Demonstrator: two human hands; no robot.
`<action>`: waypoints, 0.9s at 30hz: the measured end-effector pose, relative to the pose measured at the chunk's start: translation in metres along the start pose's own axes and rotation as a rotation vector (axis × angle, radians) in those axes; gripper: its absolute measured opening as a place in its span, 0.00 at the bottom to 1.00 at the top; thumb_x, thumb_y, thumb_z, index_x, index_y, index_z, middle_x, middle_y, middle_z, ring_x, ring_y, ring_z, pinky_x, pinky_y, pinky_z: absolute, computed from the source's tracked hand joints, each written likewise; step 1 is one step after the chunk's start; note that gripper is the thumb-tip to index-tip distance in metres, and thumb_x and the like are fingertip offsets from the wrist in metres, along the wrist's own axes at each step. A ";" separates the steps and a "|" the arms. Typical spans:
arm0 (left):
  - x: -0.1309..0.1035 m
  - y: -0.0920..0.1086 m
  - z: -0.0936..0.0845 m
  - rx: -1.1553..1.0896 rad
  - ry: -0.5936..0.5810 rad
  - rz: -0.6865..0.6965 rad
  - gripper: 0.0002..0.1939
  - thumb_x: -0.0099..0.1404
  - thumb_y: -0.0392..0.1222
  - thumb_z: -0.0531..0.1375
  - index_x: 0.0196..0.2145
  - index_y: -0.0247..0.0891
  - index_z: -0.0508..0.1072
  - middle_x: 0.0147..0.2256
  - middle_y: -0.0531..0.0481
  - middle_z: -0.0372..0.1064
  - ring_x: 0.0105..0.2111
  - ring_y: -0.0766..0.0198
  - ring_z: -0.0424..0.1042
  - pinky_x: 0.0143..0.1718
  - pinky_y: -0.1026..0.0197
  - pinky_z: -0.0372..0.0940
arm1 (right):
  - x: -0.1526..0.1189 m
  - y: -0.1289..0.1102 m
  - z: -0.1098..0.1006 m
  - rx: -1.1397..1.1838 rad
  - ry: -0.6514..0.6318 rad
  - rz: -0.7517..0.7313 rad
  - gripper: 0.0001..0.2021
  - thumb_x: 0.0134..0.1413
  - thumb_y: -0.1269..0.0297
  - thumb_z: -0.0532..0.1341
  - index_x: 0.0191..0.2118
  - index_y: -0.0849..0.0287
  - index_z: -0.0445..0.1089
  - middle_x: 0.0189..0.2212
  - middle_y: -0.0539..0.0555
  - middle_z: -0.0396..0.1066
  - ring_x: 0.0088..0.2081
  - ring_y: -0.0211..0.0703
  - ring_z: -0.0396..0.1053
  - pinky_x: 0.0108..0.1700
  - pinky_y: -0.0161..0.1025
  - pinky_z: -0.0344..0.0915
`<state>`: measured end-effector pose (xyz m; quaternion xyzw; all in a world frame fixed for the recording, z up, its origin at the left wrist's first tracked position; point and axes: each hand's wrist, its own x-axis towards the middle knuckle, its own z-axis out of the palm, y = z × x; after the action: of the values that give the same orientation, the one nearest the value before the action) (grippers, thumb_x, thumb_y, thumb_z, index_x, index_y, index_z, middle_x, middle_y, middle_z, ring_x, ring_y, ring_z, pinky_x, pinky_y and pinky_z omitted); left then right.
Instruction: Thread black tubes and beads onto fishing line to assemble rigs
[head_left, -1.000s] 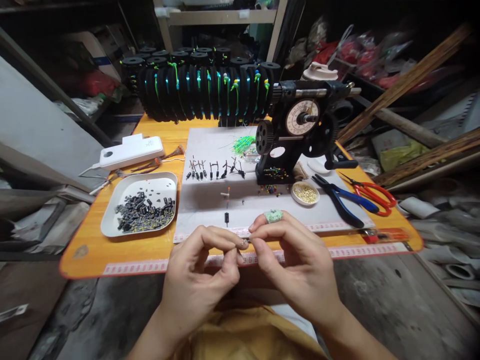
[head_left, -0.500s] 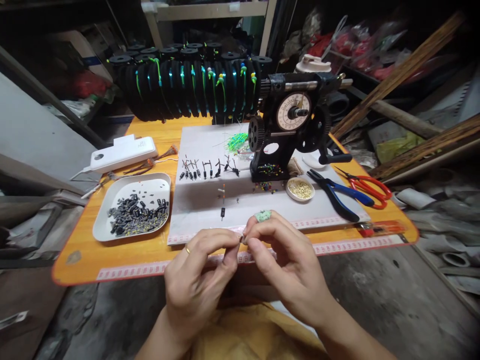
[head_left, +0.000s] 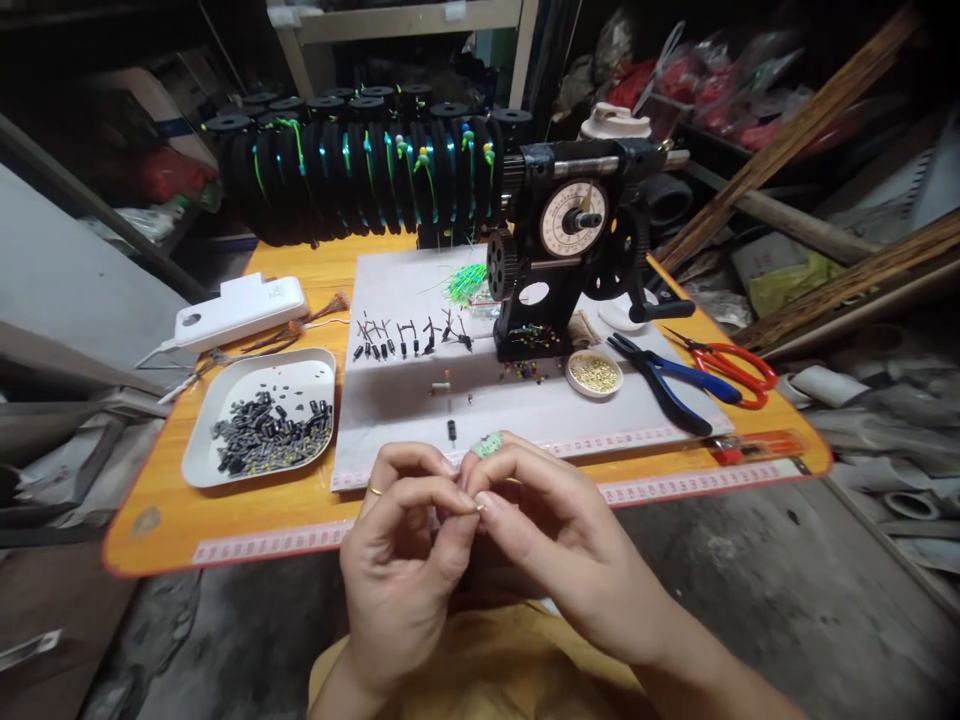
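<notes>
My left hand [head_left: 409, 560] and my right hand [head_left: 559, 545] meet tip to tip in front of the table's near edge. Both are closed in a pinch on a tiny pale gold piece [head_left: 480, 507], too small to name and mostly covered by the fingers. Green wrapping [head_left: 487, 444] sits round a finger of my right hand, and a ring [head_left: 376, 491] is on my left. Just beyond the fingertips a small black cylinder on a thin stem [head_left: 451, 430] lies on the white board [head_left: 397, 420]. Several similar black pieces [head_left: 405, 347] with thin stems lie in a row behind it.
At left stands a white tray [head_left: 196, 440] of small black parts. A black hand-cranked winder with a dial [head_left: 574, 218] rises at the back. Right of centre are a dish of gold bits [head_left: 595, 374], blue-black pliers [head_left: 667, 385] and red-handled scissors [head_left: 735, 370]. A measuring tape [head_left: 277, 542] runs along the edge.
My hands have drawn slightly lower, and the fingers have shifted their pinch on the tiny piece. My left fingers are more bent and spread apart. The whole view has shifted a little.
</notes>
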<state>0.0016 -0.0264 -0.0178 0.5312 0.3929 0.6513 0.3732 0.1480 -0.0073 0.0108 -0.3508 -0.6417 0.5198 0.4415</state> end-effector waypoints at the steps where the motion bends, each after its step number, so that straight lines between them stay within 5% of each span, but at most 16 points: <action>1: 0.000 0.000 -0.001 -0.004 -0.003 -0.008 0.07 0.64 0.30 0.66 0.33 0.43 0.78 0.38 0.51 0.68 0.41 0.67 0.72 0.44 0.68 0.71 | 0.001 -0.001 -0.001 -0.001 -0.024 0.014 0.05 0.65 0.66 0.59 0.37 0.57 0.70 0.34 0.51 0.69 0.34 0.38 0.68 0.33 0.33 0.65; 8: -0.001 0.003 0.000 0.039 0.032 0.066 0.09 0.63 0.27 0.65 0.35 0.41 0.78 0.31 0.51 0.74 0.33 0.65 0.74 0.36 0.66 0.72 | 0.001 0.002 -0.011 -0.365 -0.033 -0.106 0.07 0.63 0.72 0.61 0.32 0.59 0.69 0.28 0.49 0.67 0.31 0.37 0.66 0.31 0.33 0.64; 10: -0.003 0.002 0.002 -0.032 0.062 0.018 0.08 0.63 0.28 0.65 0.35 0.41 0.79 0.31 0.52 0.74 0.33 0.66 0.74 0.36 0.68 0.72 | -0.002 0.004 -0.013 -0.420 0.036 -0.211 0.03 0.61 0.74 0.63 0.39 0.60 0.72 0.31 0.51 0.69 0.33 0.38 0.69 0.34 0.34 0.67; 13: -0.004 0.001 0.003 -0.161 0.035 -0.114 0.08 0.64 0.30 0.66 0.35 0.43 0.80 0.32 0.52 0.74 0.35 0.67 0.75 0.39 0.67 0.72 | -0.005 0.005 -0.015 -0.399 0.098 -0.340 0.15 0.60 0.75 0.65 0.52 0.60 0.74 0.37 0.54 0.74 0.35 0.38 0.73 0.36 0.33 0.71; 17: -0.002 0.003 0.001 -0.191 -0.006 -0.197 0.07 0.64 0.31 0.66 0.35 0.43 0.80 0.33 0.51 0.75 0.35 0.65 0.76 0.39 0.64 0.73 | -0.005 0.008 -0.017 -0.445 0.120 -0.465 0.12 0.60 0.79 0.63 0.46 0.60 0.78 0.34 0.56 0.76 0.34 0.39 0.76 0.33 0.33 0.73; 27: 0.008 0.001 -0.003 0.069 -0.075 -0.110 0.07 0.62 0.28 0.66 0.33 0.39 0.79 0.31 0.49 0.77 0.33 0.64 0.76 0.35 0.65 0.73 | -0.005 0.019 -0.021 -0.575 0.154 -0.406 0.08 0.59 0.77 0.63 0.41 0.59 0.75 0.29 0.54 0.74 0.27 0.38 0.70 0.26 0.34 0.67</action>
<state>-0.0031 -0.0196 -0.0140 0.5455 0.4293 0.5955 0.4043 0.1695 -0.0004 -0.0077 -0.3642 -0.7832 0.1914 0.4661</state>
